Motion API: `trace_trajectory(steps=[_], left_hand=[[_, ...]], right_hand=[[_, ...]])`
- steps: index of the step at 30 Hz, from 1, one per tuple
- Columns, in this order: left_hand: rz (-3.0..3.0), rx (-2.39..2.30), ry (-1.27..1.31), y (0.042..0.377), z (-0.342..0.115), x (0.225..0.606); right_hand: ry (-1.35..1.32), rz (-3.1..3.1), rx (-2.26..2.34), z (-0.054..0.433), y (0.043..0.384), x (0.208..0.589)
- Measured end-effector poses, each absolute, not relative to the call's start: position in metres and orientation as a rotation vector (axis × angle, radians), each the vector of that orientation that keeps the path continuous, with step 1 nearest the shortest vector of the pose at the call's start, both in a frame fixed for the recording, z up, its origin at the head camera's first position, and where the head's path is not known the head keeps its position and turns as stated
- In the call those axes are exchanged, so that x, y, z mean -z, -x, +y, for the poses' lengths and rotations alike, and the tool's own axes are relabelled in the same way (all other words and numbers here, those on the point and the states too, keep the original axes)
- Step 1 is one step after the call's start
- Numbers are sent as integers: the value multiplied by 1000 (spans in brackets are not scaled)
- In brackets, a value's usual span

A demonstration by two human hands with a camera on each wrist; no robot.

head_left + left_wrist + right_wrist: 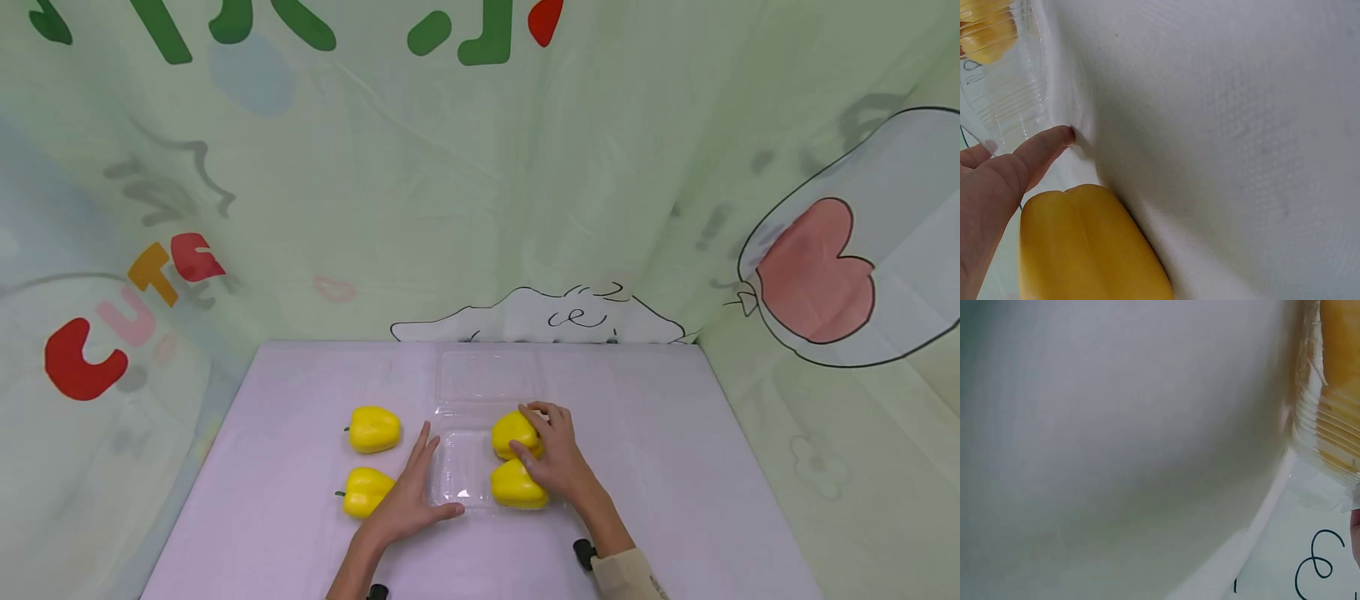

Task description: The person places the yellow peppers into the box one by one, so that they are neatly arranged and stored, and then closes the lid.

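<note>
A clear plastic container [463,467] with its lid [487,375] folded back lies mid-table. In its right half are two yellow bell peppers, a far one [510,432] and a near one [517,485]. My right hand [558,454] grips the far pepper between thumb and fingers. At the container's left edge my left hand [408,502] is spread, fingers straight, holding nothing. Left of it lie two more yellow bell peppers, one farther back [374,429] and one nearer [365,490], partly behind the hand. The left wrist view has the nearer one [1085,244] close up.
A pale cloth covers the table [630,400]. Behind it and at both sides hangs a printed curtain [480,208] with letters and drawings. In the right wrist view, the container's ribbed wall [1329,431] stands at the right edge.
</note>
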State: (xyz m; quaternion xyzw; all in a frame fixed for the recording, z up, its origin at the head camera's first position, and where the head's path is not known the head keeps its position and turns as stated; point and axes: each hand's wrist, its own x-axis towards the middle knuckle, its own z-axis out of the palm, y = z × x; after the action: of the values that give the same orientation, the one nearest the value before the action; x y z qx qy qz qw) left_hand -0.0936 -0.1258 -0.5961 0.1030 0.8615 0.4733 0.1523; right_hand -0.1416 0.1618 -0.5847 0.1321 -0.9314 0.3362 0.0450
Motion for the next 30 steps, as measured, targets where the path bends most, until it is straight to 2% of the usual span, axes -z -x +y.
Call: trace_trajectory(steps=[12,30], left_hand=[[2482,-1349,-296,94,-127,598],[2480,-1343,-297,94,-127,597]], right_hand=[[-438,-2861,-939,177,139,575],[-360,-2988,-1318,201,96,586]])
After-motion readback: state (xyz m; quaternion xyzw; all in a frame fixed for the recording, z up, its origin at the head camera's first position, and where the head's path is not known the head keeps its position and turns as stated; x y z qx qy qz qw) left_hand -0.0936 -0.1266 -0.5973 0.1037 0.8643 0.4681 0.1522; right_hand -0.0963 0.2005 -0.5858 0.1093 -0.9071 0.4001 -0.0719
